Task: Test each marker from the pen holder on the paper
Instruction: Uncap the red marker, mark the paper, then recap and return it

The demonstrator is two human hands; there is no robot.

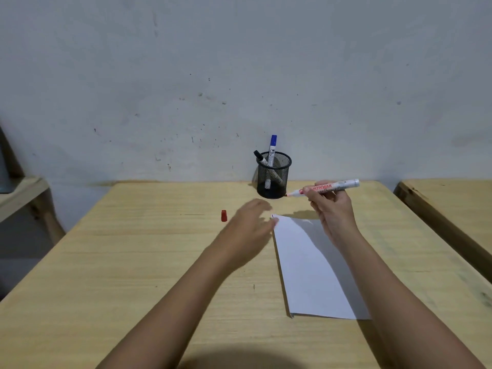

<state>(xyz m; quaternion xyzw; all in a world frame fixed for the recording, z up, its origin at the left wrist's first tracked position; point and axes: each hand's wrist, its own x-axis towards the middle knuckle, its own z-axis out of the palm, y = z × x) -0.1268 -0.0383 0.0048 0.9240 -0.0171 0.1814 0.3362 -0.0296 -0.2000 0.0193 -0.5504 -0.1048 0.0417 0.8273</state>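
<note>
A black mesh pen holder (273, 179) stands at the far edge of the wooden table (133, 262), with a blue-capped marker (272, 147) and a black-capped marker (259, 157) in it. My right hand (332, 211) holds an uncapped red marker (323, 187) level above the table, its tip pointing left towards the holder. The marker's red cap (224, 216) lies on the table to the left. White paper (311, 267) lies under my right forearm. My left hand (247, 222), blurred, hovers with fingers apart just left of the paper's top corner.
A grey marked wall rises right behind the table. A second wooden table (452, 209) stands to the right across a narrow gap. A wooden shelf or bench (21, 193) is at the left edge.
</note>
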